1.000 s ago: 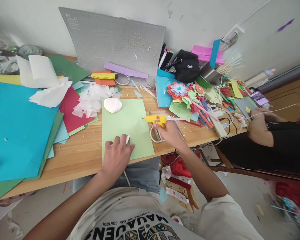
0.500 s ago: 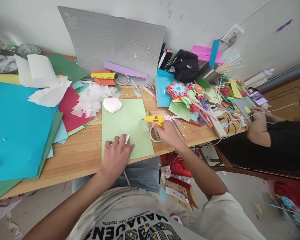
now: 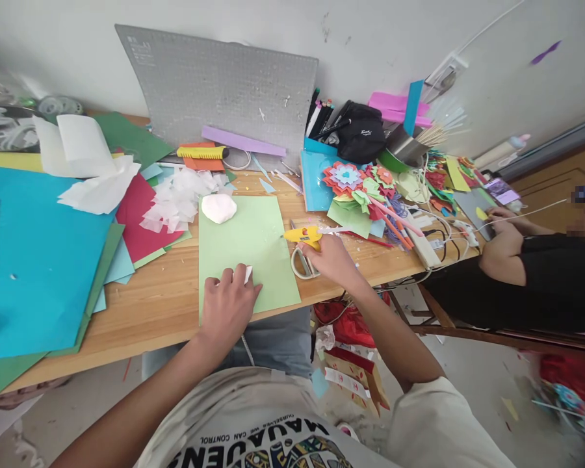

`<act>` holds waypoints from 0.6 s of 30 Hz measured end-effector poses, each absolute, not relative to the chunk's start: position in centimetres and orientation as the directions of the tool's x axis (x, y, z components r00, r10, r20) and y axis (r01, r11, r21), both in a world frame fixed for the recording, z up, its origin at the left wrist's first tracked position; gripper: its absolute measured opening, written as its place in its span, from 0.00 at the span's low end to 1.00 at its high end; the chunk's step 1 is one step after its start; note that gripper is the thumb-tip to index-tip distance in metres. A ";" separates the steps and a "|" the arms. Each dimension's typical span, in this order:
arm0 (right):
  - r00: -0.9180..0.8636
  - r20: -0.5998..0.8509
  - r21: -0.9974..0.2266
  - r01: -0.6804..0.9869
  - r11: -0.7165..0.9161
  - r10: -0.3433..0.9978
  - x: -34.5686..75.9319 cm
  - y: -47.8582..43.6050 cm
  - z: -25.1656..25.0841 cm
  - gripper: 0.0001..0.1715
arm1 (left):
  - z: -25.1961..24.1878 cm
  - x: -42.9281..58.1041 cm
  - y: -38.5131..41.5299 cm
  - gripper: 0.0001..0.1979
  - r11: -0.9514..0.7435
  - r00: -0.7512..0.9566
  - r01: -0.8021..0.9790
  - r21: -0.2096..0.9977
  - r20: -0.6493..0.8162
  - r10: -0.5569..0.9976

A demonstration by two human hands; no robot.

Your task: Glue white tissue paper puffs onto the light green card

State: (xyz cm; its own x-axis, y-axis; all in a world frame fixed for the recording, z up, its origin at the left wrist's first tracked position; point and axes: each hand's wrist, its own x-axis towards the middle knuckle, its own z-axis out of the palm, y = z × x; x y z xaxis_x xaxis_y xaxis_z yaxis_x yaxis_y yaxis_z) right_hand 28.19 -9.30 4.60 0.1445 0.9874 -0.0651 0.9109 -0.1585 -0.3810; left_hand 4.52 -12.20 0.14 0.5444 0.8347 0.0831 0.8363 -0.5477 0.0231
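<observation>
A light green sheet of paper (image 3: 268,240) lies at the table's front edge, a rounded white paper shape (image 3: 219,208) on its upper left. My left hand (image 3: 230,298) rests on the sheet's lower part, fingers bent over a small white paper piece (image 3: 248,273) that is mostly hidden. My right hand (image 3: 332,260) is closed around a yellow hot glue gun (image 3: 303,236), a glue stick poking out of its back. Its nozzle points left over the sheet's right part. Scissors (image 3: 299,265) lie beneath the gun, their handles showing beside my right hand.
White tissue pieces (image 3: 173,198), a yellow cutter (image 3: 202,153) and blue paper (image 3: 39,260) lie left and behind. A grey cutting mat (image 3: 219,91) leans on the wall. Paper flowers (image 3: 346,177) and a power strip (image 3: 424,247) are at right, near a co-worker's arm (image 3: 502,260).
The view has tilted slightly. Both hands keep nearly the same place and hold; the glue gun stays over the sheet's right side.
</observation>
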 end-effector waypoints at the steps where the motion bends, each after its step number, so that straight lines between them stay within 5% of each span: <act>1: 0.149 -0.056 -0.426 0.891 -0.159 0.987 28.5 -9.6 4.6 0.16 | 0.2 4.5 -12.2 0.18 -0.546 0.542 0.838 0.026 0.083 0.836; 5: 0.277 0.044 -0.779 0.611 -0.141 0.960 31.1 -11.1 4.2 0.21 | 0.2 4.5 -12.2 0.18 -0.541 0.537 0.840 0.030 0.089 0.839; 8: 0.450 0.178 -0.904 0.427 -0.036 0.875 33.7 -12.2 2.9 0.21 | 0.1 4.6 -12.2 0.19 -0.547 0.543 0.837 0.023 0.086 0.835; 14: 0.461 0.253 -0.794 0.601 -0.090 0.851 36.2 -13.4 -2.0 0.24 | 0.5 4.4 -12.0 0.19 -0.544 0.541 0.838 0.035 0.067 0.838; 18: 0.457 0.304 -0.646 0.744 -0.172 0.836 35.4 -13.4 -3.1 0.29 | 1.7 3.4 -10.7 0.21 -0.521 0.532 0.800 0.299 0.048 0.845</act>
